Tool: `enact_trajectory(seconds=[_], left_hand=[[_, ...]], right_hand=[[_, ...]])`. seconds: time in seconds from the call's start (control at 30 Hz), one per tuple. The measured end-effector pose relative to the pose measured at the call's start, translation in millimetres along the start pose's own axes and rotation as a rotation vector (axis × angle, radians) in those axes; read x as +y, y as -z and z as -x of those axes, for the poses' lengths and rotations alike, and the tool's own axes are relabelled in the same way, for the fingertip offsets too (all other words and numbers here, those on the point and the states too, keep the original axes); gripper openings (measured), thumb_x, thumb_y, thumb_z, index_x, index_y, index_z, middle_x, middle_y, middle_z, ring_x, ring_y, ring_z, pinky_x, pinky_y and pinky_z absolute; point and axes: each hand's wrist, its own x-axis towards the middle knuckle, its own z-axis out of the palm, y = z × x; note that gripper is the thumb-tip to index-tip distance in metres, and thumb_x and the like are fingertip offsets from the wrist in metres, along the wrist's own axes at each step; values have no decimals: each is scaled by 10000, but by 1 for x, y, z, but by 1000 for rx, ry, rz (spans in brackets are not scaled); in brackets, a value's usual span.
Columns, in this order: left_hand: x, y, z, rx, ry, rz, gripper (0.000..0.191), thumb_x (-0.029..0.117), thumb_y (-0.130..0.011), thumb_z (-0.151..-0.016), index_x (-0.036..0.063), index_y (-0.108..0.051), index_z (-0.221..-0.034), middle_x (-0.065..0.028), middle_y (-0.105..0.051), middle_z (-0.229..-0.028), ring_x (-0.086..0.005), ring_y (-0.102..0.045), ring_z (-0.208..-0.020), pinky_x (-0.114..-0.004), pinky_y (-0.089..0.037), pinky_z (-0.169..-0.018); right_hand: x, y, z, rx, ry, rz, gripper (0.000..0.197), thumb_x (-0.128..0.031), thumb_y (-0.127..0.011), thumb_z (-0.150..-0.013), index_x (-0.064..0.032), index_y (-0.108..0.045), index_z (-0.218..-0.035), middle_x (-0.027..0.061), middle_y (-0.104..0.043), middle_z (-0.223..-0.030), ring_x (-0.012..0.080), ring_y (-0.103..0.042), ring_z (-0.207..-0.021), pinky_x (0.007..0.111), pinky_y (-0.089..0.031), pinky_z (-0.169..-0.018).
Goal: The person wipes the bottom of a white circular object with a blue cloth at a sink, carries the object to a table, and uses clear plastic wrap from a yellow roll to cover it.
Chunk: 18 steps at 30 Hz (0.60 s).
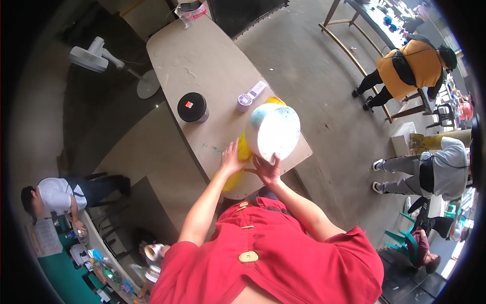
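My right hand [269,170] is at the lower edge of a rounded white object with blue-green patches [279,131], its thumb or a finger against the rim. My left hand [232,159] rests with extended fingers against yellow material [245,147] just left of the white object. More yellow shows beyond the white object and below my left wrist. A small lilac handheld fan [251,97] lies beyond them on the table [216,57]. To the left stands a dark jar with a black lid [192,107] bearing an orange and white sticker.
A white pedestal fan [90,55] stands left of the table. A phone [190,6] and pink plastic packaging [195,14] lie at the far end. One person [57,195] sits at a green-topped table at the left; several others are at the right beside work tables and green chairs [402,239].
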Motion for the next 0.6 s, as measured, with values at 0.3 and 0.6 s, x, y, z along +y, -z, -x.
enact_trajectory(seconds=[0.3,0.6], left_hand=[[10,-24,11,412,-161,-357,731,264,-693,-715,153,-337,-1344,-150,-383,-1278,-292,-377,-1185,-428,-312,-966],[25,-71,10,745,-235,-454,339,260,-645,-755,150,-549,-1061,-20,-521,-1036,-201,-471,-977,-358,-363,-817]], right_hand=[[-42,-6,8,-16,58,8,643,-494,-622,-698,0,-476,-1084,76,-566,-910,198,-529,-920,573,-218,-1049],[-154,42,86,304,170,629,528,-417,-602,-771,-132,-451,-1188,30,-486,-1194,196,-431,-1130,479,-319,-960]])
